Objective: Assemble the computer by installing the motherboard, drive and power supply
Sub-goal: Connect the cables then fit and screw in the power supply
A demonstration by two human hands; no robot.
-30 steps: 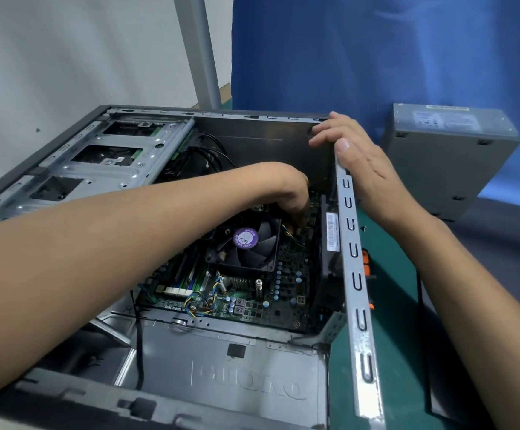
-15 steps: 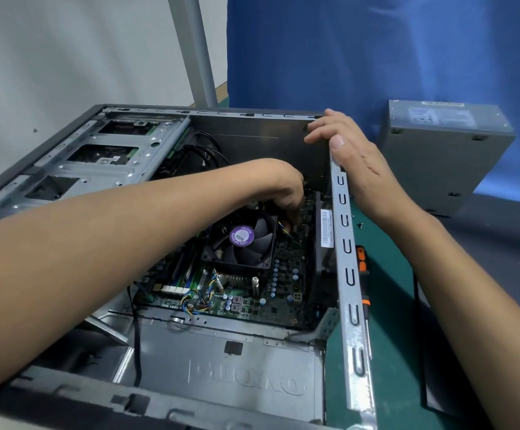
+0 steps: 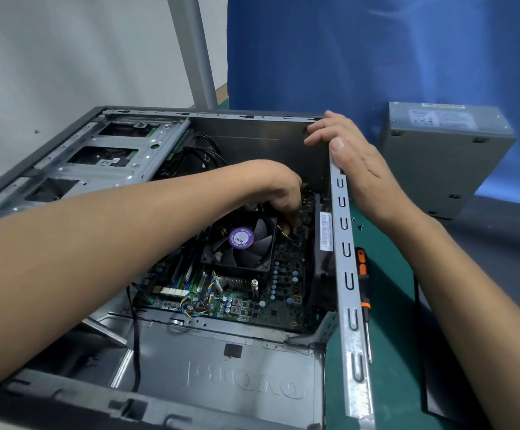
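Green motherboard (image 3: 283, 274) was noted directly beneath the left hand (image 3: 279, 193), its downturned fingers' hold not discernible, while the case (image 3: 345, 274) was clasped at its rim by the right hand (image 3: 355, 162).

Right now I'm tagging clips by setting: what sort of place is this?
Probably a computer repair or assembly bench: an open grey metal computer case with a green motherboard inside lies on a green work mat, an orange-and-black screwdriver beside it, and a grey boxy power supply stands nearby.
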